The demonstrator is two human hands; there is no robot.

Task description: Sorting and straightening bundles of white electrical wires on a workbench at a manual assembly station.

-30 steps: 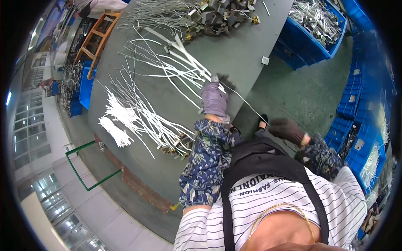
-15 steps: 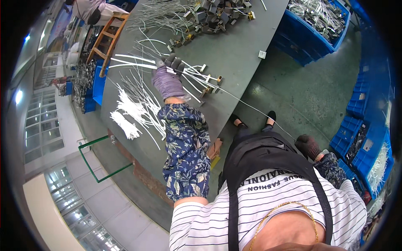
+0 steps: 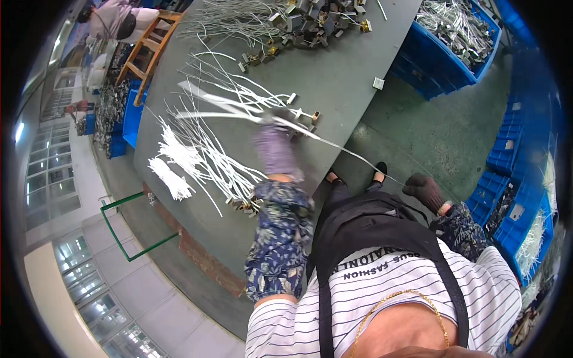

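Note:
My left hand (image 3: 277, 148), in a purple glove with dark fingertips, is over the grey table (image 3: 334, 77), smeared by motion. Long white tubes (image 3: 209, 114) stick out to the left from its closed fingers. From the same hand a white cord (image 3: 352, 154) runs past the table edge to my right hand (image 3: 425, 188). That hand wears a brown glove and is closed around the cord's thin end near my apron. Beneath and beside the left hand lie white-wired pieces with small metal ends (image 3: 314, 117). Cut white tubes (image 3: 170, 179) lie in bundles at the left.
A heap of metal blocks with wires (image 3: 310, 24) covers the table's far end. One small block (image 3: 378, 83) sits at the right edge. Blue crates (image 3: 441, 65) with wired parts stand on the right. A wooden ladder (image 3: 149, 53) and a person (image 3: 113, 21) are at far left.
My left hand has moved right and nearer to me, bringing the white tubes along. My right hand has shifted a little left and forward. The cord beside the left hand now looks thicker.

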